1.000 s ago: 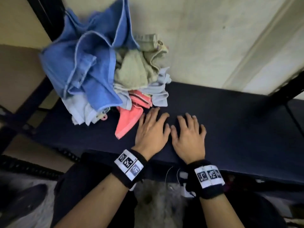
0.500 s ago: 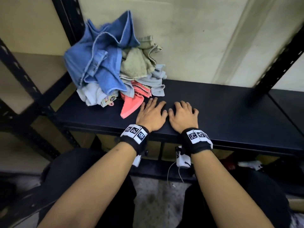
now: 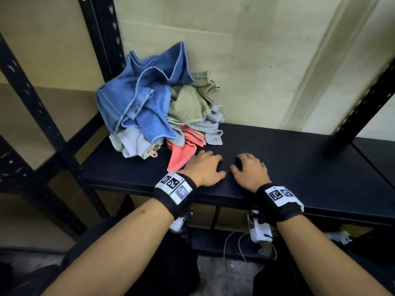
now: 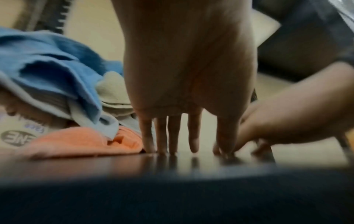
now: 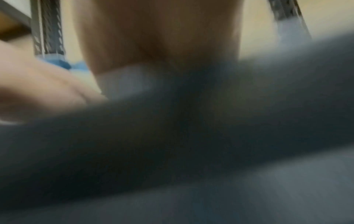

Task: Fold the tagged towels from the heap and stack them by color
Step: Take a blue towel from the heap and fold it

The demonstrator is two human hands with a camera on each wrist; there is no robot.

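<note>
A heap of towels lies at the back left of a dark shelf. A blue towel tops the heap, with a green towel beside it. Below are a pale grey-blue towel and a coral towel. A printed tag sticks out under the blue one. My left hand is arched, with straight fingertips on the shelf, right beside the coral towel. My right hand rests next to it, fingertips on the shelf, holding nothing. The right wrist view is blurred.
Black perforated rack posts stand left of the heap and at the far right. A wall closes the back. The shelf runs on bare to the right of my hands. My legs and the floor lie below its front edge.
My head has pulled back, so the heap and shelf look smaller. Both hands stayed in place and rose from lying flat onto their fingertips.
</note>
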